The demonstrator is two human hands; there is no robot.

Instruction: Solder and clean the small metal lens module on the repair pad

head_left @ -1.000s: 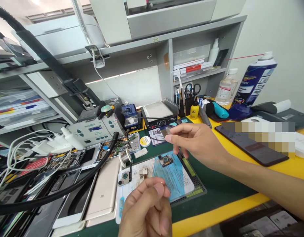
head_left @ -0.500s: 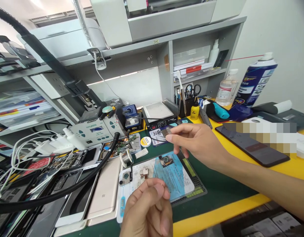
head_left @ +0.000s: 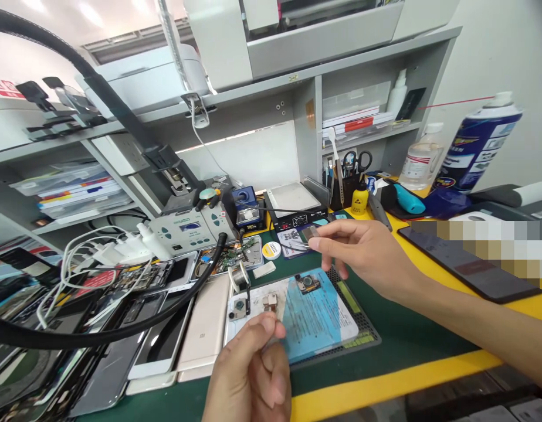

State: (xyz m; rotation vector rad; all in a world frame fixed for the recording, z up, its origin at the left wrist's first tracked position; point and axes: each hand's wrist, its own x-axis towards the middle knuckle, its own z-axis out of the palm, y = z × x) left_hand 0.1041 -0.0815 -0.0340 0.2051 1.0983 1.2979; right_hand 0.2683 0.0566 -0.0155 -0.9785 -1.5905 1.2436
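The right hand (head_left: 363,255) has a narrow grip, pinching a small dark flat piece (head_left: 308,235) between thumb and fingers, above the surface (head_left: 412,328). The left hand (head_left: 253,366) has its thumb and forefinger drawn together; I cannot tell whether anything sits between them.

Just beyond the left hand lies a white-and-blue card (head_left: 306,319), its blue part covered with lines of print too small to read. One camera part (head_left: 307,283) lies at the card's far edge, and another camera part (head_left: 239,309) at its left.

The gold phone (head_left: 205,322) beside the card bears a small mark that looks like the MI logo. A yellow bottle (head_left: 359,200) shows a black triangle sign. The clear jug (head_left: 420,158) has a label with red stripes, its words illegible. The blue spray can (head_left: 477,146) carries white lettering, blurred and partly turned away.
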